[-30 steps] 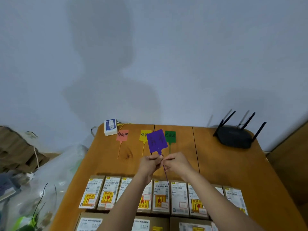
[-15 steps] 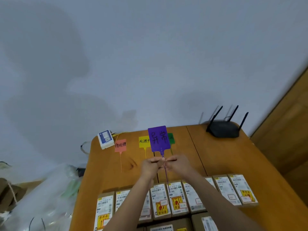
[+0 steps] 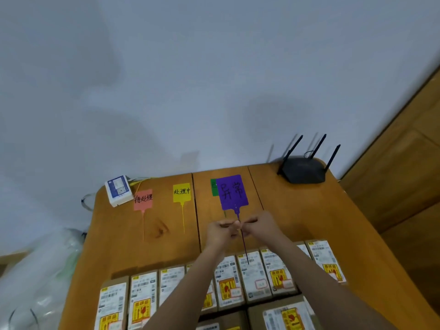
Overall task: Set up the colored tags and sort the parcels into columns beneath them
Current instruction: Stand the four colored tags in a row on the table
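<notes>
1. The tag-setting step is judged to be in hand: three tags lie flat in a row at the far side of the surface [image 3: 297, 217], namely a pink tag [image 3: 143, 199], a yellow tag [image 3: 182, 192] and a green tag [image 3: 214, 186], the last partly hidden.
2. A purple tag [image 3: 232, 192] is held upright above the surface, in front of the green one, its thin tail hanging down toward the parcels [image 3: 254, 275].
3. The tag's stem is pinched by the left hand [image 3: 219, 231] and the right hand [image 3: 259, 226], which meet at it; both are closed on the purple tag.
4. The parcels are seen in rows at the near edge, not yet sorted into columns.
5. The next move is judged to call for the purple tag to be laid flat just to the right of the green tag, in line with the row, short of the router [image 3: 303, 171].
</notes>
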A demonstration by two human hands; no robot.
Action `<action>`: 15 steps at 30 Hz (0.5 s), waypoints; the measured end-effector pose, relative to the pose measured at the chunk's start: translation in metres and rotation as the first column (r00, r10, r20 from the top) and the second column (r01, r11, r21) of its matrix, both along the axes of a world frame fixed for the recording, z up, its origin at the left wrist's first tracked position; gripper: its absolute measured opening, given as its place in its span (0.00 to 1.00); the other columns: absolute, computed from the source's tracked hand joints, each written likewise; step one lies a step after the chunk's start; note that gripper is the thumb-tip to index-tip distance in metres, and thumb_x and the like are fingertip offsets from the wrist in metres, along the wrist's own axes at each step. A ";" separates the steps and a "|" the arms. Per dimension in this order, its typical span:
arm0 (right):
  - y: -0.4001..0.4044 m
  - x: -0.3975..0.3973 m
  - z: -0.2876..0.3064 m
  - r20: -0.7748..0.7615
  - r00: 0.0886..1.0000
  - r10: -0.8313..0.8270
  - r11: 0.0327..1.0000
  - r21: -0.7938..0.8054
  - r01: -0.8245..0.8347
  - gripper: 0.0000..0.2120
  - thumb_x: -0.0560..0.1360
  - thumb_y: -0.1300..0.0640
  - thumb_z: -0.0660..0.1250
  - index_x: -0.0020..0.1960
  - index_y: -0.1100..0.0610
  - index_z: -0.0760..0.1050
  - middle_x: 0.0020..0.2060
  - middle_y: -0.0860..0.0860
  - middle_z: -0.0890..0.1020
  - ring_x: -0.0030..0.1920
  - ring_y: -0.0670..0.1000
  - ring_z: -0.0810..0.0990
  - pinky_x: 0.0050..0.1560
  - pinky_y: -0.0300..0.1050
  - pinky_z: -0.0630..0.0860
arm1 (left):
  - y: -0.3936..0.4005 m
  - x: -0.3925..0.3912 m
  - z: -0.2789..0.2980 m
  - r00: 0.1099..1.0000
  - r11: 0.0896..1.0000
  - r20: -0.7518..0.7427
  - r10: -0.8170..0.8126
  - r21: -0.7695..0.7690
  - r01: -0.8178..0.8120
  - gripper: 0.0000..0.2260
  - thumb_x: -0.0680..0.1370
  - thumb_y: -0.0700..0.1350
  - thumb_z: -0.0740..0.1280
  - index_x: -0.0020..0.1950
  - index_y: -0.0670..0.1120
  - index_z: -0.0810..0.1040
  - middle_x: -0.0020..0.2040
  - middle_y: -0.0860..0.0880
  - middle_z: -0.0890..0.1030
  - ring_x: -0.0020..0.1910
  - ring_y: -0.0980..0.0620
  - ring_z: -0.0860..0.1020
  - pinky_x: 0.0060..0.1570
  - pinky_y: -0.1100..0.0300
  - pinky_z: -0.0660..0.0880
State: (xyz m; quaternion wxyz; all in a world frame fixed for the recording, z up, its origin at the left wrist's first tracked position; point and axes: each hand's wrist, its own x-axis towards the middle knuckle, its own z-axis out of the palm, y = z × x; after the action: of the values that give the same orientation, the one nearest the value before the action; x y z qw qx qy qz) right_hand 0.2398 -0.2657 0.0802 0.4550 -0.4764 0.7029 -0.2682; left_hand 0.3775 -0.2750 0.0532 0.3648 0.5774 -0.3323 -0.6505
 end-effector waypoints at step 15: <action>-0.103 -0.165 -0.066 -0.034 0.999 -0.030 0.984 0.177 0.035 0.12 0.74 0.62 0.74 0.32 0.56 0.80 0.37 0.61 0.86 0.39 0.59 0.87 0.46 0.55 0.85 | -0.084 -0.183 -0.043 0.987 0.998 0.157 0.043 0.038 -0.050 0.05 0.76 0.29 0.66 0.50 0.32 0.81 0.40 0.36 0.83 0.30 0.49 0.82 0.31 0.61 0.81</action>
State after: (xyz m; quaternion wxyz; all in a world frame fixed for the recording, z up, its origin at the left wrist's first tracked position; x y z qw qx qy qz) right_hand 0.0747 -0.3692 0.0141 0.4804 -0.4265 0.7387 -0.2043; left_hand 0.1943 -0.3586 0.0098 0.3404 0.6419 -0.3325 -0.6013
